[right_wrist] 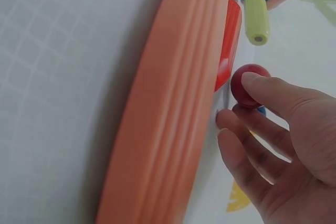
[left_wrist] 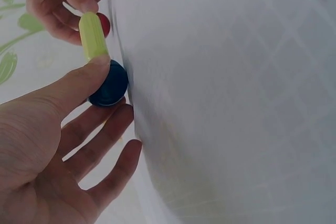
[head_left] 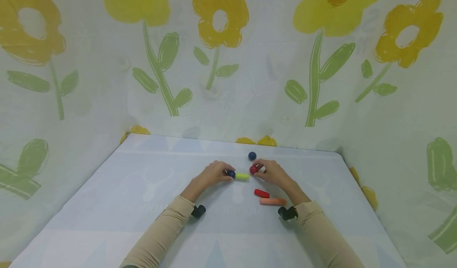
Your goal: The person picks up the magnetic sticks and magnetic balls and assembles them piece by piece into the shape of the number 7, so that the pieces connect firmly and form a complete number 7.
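Observation:
My left hand [head_left: 213,174] pinches a dark blue ball [left_wrist: 112,88] between thumb and fingers. A short yellow-green rod [head_left: 242,176] extends from that ball toward the right hand; its free end shows a small dark centre in the right wrist view. Opposite it, my right hand [head_left: 274,173] holds a red ball [right_wrist: 251,83] with the thumb and fingertips. In the head view a small gap lies between the rod's end and the red ball. The left wrist view has the rod partly covering the red ball.
Beyond the hands sits another dark blue ball [head_left: 252,156]. A short red rod [head_left: 262,193] and a longer orange ridged rod [right_wrist: 163,103] lie on the pale tabletop [head_left: 107,204], nearer the right forearm. A flower-printed curtain [head_left: 250,101] stands along the table's far edge.

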`<state>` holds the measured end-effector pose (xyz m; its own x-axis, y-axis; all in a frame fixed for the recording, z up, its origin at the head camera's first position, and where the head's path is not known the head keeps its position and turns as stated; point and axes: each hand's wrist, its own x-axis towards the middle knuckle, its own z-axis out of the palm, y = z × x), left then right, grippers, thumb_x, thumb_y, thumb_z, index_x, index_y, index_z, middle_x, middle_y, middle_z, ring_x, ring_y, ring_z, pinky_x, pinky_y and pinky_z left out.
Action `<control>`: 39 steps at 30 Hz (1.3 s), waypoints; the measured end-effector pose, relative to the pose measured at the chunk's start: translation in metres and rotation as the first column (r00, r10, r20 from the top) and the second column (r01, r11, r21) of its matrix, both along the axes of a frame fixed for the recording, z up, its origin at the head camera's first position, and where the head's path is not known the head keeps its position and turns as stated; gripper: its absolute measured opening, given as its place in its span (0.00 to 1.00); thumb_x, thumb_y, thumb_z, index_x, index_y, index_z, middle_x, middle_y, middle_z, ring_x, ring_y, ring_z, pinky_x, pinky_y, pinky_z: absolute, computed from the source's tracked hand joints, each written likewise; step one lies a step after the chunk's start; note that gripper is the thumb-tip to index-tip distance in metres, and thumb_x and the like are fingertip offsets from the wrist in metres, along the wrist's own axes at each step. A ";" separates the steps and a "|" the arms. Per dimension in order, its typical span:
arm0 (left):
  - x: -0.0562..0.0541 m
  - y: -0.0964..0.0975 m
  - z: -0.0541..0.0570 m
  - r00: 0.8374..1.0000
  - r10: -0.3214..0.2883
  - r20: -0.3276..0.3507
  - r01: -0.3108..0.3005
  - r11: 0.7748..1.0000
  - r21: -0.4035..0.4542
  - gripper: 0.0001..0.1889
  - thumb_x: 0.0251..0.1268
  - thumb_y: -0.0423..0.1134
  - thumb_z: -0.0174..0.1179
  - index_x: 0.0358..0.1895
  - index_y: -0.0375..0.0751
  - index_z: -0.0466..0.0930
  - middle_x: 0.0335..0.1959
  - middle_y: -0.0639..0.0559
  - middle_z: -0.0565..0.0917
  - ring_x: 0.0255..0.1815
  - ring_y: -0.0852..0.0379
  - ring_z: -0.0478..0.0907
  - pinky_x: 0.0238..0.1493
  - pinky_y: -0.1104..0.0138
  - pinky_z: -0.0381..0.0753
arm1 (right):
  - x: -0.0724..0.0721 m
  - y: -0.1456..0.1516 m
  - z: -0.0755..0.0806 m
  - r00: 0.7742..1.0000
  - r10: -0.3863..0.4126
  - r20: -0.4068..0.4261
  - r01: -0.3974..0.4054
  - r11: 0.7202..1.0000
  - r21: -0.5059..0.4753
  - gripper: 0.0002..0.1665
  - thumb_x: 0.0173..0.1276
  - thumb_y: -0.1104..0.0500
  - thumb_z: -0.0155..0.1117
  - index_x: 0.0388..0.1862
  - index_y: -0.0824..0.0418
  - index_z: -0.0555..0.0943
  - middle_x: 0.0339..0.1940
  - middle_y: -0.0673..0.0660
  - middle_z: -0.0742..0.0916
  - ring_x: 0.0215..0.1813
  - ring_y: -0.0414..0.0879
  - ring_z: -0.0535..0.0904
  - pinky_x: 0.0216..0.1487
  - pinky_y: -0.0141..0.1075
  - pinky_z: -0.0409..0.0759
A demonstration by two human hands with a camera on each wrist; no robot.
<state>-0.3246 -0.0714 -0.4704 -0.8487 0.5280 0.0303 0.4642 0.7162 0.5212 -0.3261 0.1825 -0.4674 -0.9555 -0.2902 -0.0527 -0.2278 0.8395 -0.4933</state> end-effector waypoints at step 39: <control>-0.002 0.002 -0.001 1.000 -0.016 -0.021 0.016 1.000 -0.003 0.20 0.59 0.43 0.69 0.55 0.44 0.84 0.46 0.51 0.88 0.41 0.61 0.81 0.47 0.64 0.81 | 0.022 0.011 -0.002 0.999 -0.011 0.034 0.010 1.000 0.021 0.21 0.64 0.56 0.71 0.56 0.49 0.81 0.45 0.50 0.87 0.43 0.43 0.81 0.48 0.38 0.84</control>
<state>-0.3265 -0.0692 -0.4712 -0.8393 0.5416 0.0463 0.4862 0.7099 0.5096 -0.3040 0.1937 -0.4692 -0.9561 -0.2787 -0.0909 -0.2024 0.8519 -0.4830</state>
